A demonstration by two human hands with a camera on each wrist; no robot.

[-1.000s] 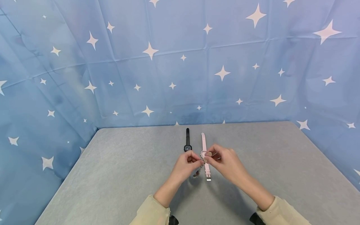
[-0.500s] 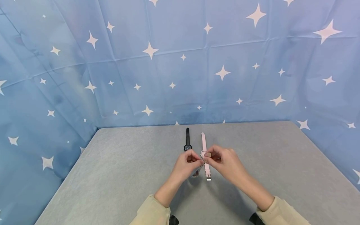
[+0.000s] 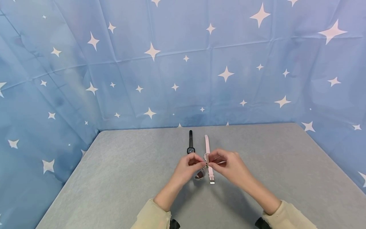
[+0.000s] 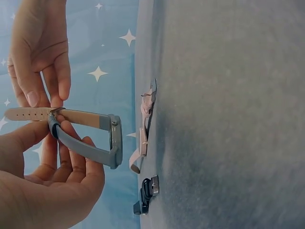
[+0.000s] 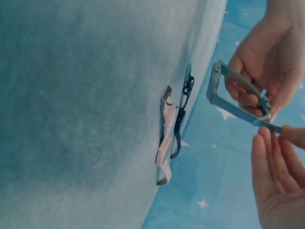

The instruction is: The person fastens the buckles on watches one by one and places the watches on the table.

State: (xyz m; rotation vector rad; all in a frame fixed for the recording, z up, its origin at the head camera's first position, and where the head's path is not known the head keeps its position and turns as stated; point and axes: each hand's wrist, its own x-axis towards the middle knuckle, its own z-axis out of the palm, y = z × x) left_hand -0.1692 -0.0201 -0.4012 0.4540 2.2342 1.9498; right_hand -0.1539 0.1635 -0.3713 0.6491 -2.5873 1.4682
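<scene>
Both hands hold a wristwatch (image 4: 86,149) above the table. Its strap is grey-blue outside and tan inside, bent into a loop, with the case hanging at the far end. My left hand (image 3: 184,170) pinches the buckle end between thumb and fingers. The holed strap tail passes through the buckle (image 4: 56,111), and my right hand (image 3: 230,163) pinches that tail, as the right wrist view shows. Beneath the hands, a pink-strapped watch (image 3: 211,174) lies flat. Beside it is a black watch (image 3: 191,140), its lower part hidden behind my left hand.
The grey table (image 3: 120,171) extends around the hands on every side. A blue curtain with white stars (image 3: 183,73) hangs behind it and along its sides.
The strap's tan end by my right fingers has turned edge-on, and those fingers have drawn closer to the strap. The hanging watch case shows more now. Both other watches lie unmoved.
</scene>
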